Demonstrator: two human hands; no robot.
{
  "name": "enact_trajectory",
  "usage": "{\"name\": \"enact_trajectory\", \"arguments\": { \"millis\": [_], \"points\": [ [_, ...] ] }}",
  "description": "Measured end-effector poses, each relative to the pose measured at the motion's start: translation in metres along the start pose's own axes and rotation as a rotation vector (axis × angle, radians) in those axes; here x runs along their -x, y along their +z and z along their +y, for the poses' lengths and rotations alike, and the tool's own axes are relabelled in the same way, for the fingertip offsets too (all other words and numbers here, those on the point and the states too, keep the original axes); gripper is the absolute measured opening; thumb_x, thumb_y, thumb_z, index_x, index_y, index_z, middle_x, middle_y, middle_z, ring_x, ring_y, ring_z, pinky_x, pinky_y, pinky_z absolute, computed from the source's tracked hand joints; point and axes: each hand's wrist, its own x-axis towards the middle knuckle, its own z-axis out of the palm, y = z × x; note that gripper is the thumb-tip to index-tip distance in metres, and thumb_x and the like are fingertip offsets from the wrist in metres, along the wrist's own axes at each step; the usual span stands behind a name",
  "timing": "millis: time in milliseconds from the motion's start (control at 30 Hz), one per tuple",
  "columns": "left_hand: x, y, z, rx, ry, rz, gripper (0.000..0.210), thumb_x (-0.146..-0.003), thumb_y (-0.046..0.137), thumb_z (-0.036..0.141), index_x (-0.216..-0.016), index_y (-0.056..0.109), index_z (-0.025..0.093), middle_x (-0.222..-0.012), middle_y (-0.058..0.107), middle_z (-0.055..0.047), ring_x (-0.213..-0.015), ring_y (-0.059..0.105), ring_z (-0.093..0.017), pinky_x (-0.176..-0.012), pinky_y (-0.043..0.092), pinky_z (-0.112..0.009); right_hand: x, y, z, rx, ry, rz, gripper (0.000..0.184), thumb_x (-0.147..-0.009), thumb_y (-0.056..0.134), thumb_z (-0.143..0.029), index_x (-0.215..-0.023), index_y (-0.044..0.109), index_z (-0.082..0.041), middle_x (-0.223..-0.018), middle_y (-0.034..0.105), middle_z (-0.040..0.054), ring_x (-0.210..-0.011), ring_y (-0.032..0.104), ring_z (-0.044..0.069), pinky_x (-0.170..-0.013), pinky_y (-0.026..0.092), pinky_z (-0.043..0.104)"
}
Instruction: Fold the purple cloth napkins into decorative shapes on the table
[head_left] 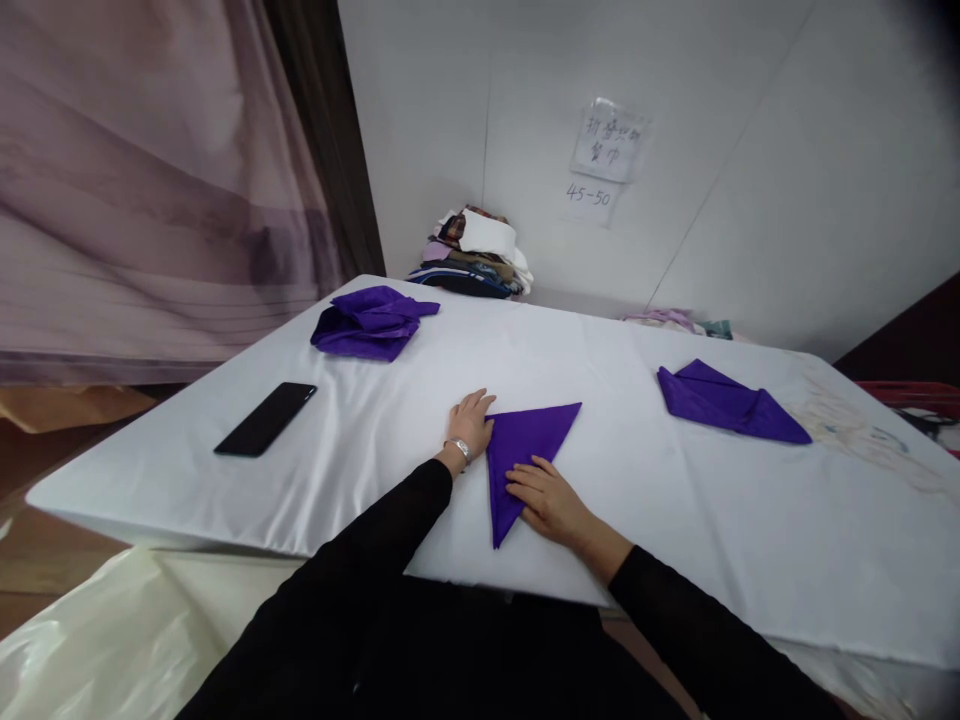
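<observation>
In front of me a purple cloth napkin (521, 440), folded into a triangle, lies on the white-covered table (600, 480). One point of it faces the far right, another faces me. My left hand (472, 425), with a silver watch at the wrist, rests at its upper left corner, fingers stretched forward and thumb side against the edge. Flat across the slanting right edge lies my right hand (551, 500), fingers extended over the cloth. Neither hand visibly pinches the fabric, though the left fingertips' underside is hidden.
A crumpled purple cloth bundle (371, 325) lies at the far left, with a black phone (266, 420) nearer me. Another folded purple napkin (727, 400) is on the right. Stacked clothes (480, 255) stand by the wall beneath handwritten paper signs (607, 145).
</observation>
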Motion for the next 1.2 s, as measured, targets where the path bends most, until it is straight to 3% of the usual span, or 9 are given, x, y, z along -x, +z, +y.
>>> {"name": "enact_trajectory", "arguments": {
  "millis": [67, 167, 333, 533, 633, 733, 867, 967, 1200],
  "points": [
    [-0.001, -0.004, 0.0, -0.038, 0.166, -0.033, 0.049, -0.077, 0.044, 0.011, -0.123, 0.051, 0.026, -0.139, 0.042, -0.002, -0.127, 0.034, -0.02, -0.103, 0.027, -0.04, 0.0, -0.002, -0.002, -0.005, 0.004, -0.009, 0.038, -0.079, 0.049, -0.017, -0.117, 0.057, -0.02, -0.122, 0.059, 0.01, -0.12, 0.046, 0.022, -0.106, 0.024, 0.048],
    [-0.001, -0.007, -0.002, -0.042, 0.351, -0.103, 0.042, -0.078, 0.039, 0.007, -0.107, 0.063, 0.028, -0.123, 0.056, -0.002, -0.117, 0.044, -0.019, -0.099, 0.03, -0.039, 0.001, -0.003, -0.004, -0.053, 0.017, 0.007, 0.036, -0.08, 0.048, -0.019, -0.115, 0.058, -0.021, -0.121, 0.06, 0.0088, -0.119, 0.048, 0.021, -0.105, 0.028, 0.045],
    [0.001, -0.006, -0.01, 0.018, 0.471, -0.239, 0.037, -0.075, 0.039, 0.006, -0.083, 0.069, 0.026, -0.095, 0.066, -0.002, -0.093, 0.055, -0.017, -0.089, 0.037, -0.035, 0.003, -0.007, -0.009, -0.327, 0.087, 0.125, 0.03, -0.084, 0.045, -0.024, -0.109, 0.062, -0.021, -0.115, 0.064, 0.0068, -0.111, 0.055, 0.018, -0.097, 0.039, 0.037],
    [0.003, -0.013, -0.013, 0.19, 0.363, -0.223, 0.028, -0.079, 0.044, 0.021, -0.09, 0.069, 0.025, -0.094, 0.068, 0.0, -0.091, 0.058, -0.016, -0.088, 0.042, -0.03, -0.005, -0.022, -0.003, -0.822, 0.652, 0.328, 0.028, -0.082, 0.05, -0.043, -0.073, 0.065, -0.02, -0.069, 0.064, -0.0009, -0.067, 0.059, 0.015, -0.063, 0.049, 0.028],
    [0.0, -0.02, -0.011, 0.242, 0.258, -0.238, 0.038, -0.086, 0.038, 0.04, -0.107, 0.065, 0.024, -0.092, 0.068, -0.002, -0.087, 0.06, -0.017, -0.083, 0.045, -0.03, -0.013, -0.028, 0.018, -1.048, 0.848, 0.514, 0.031, -0.075, 0.058, -0.048, -0.073, 0.063, -0.017, -0.063, 0.06, -0.0017, -0.059, 0.056, 0.014, -0.057, 0.047, 0.027],
    [-0.004, -0.021, -0.009, 0.244, 0.199, -0.238, 0.045, -0.084, 0.041, 0.051, -0.109, 0.064, 0.023, -0.089, 0.067, -0.003, -0.084, 0.06, -0.018, -0.079, 0.047, -0.03, -0.019, -0.031, 0.044, -1.161, 0.963, 0.607, 0.032, -0.069, 0.063, -0.048, -0.075, 0.061, -0.016, -0.06, 0.059, -0.0019, -0.053, 0.054, 0.012, -0.049, 0.044, 0.025],
    [-0.01, -0.01, -0.008, 0.23, 0.151, -0.199, 0.04, -0.078, 0.05, 0.049, -0.104, 0.066, 0.023, -0.086, 0.066, -0.003, -0.081, 0.06, -0.018, -0.078, 0.047, -0.029, -0.022, -0.031, 0.069, -1.081, 1.078, 0.622, 0.027, -0.065, 0.066, -0.042, -0.069, 0.055, -0.017, -0.048, 0.054, -0.0044, -0.041, 0.049, 0.01, -0.036, 0.034, 0.02],
    [-0.014, -0.001, -0.008, 0.241, 0.135, -0.168, 0.034, -0.079, 0.051, 0.043, -0.101, 0.067, 0.022, -0.08, 0.066, -0.003, -0.076, 0.06, -0.017, -0.075, 0.047, -0.029, -0.023, -0.031, 0.077, -1.047, 1.091, 0.629, 0.026, -0.066, 0.066, -0.032, -0.085, 0.057, -0.017, -0.051, 0.056, -0.0043, -0.042, 0.052, 0.012, -0.032, 0.029, 0.019],
    [-0.017, 0.008, -0.009, 0.279, 0.141, -0.11, 0.026, -0.078, 0.054, 0.039, -0.094, 0.067, 0.023, -0.072, 0.064, 0.0, -0.07, 0.059, -0.015, -0.071, 0.046, -0.028, -0.028, -0.038, 0.084, -0.99, 1.143, 0.622, 0.054, -0.07, 0.061, -0.02, -0.121, 0.044, -0.016, -0.052, 0.054, -0.0064, -0.041, 0.051, 0.011, -0.034, 0.03, 0.019]
  ]
}}
